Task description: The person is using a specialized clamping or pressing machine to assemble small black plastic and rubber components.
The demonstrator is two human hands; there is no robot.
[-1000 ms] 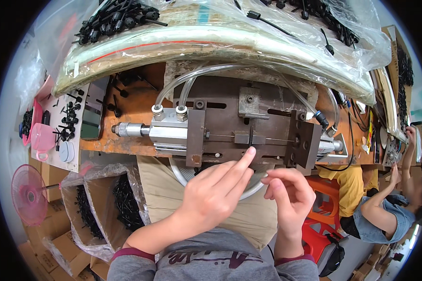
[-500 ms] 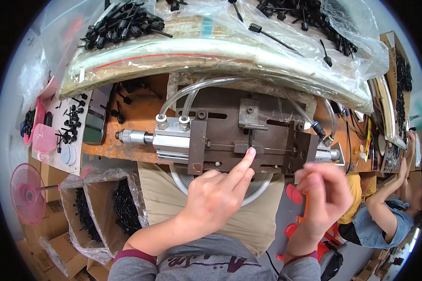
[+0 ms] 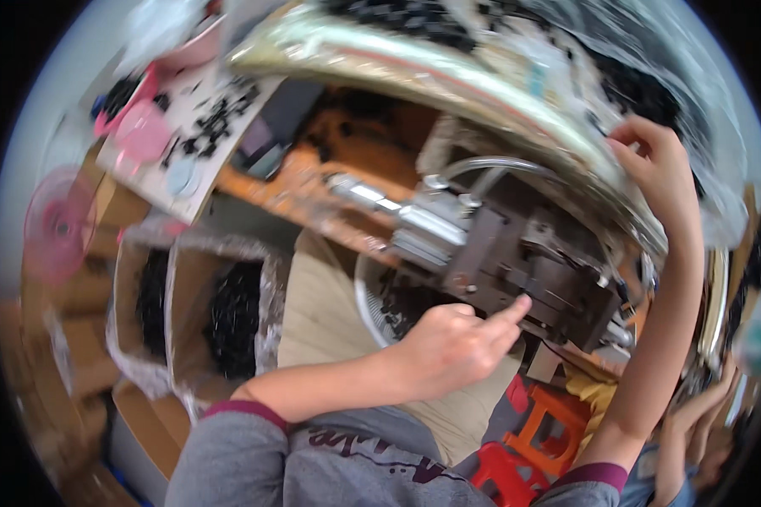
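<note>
My left hand (image 3: 457, 348) lies at the near side of a dark metal clamping fixture (image 3: 492, 241). Its index finger is stretched out, with the tip on or close to a small dark block (image 3: 520, 279) in the fixture's middle; the other fingers are bent under. My right hand (image 3: 661, 165) is raised at the far right, against the plastic-covered raised edge (image 3: 566, 135). There the thumb and fingers curl together, and blur hides what they hold, if anything. A silver air cylinder (image 3: 431, 235) joins the fixture's left side, with clear hoses (image 3: 507, 160) arching above it.
Black long-stemmed parts (image 3: 397, 19) lie heaped on the plastic beyond the edge. Lined boxes of black parts (image 3: 235, 317) stand at lower left, near a pink fan (image 3: 59, 224). Red and orange stools (image 3: 545, 431) stand lower right. Another person's arm (image 3: 693, 414) shows far right.
My right hand has gone from beside the fixture up to the far right edge. The view has swung, tilting the bench. My left index finger stays at the fixture's middle.
</note>
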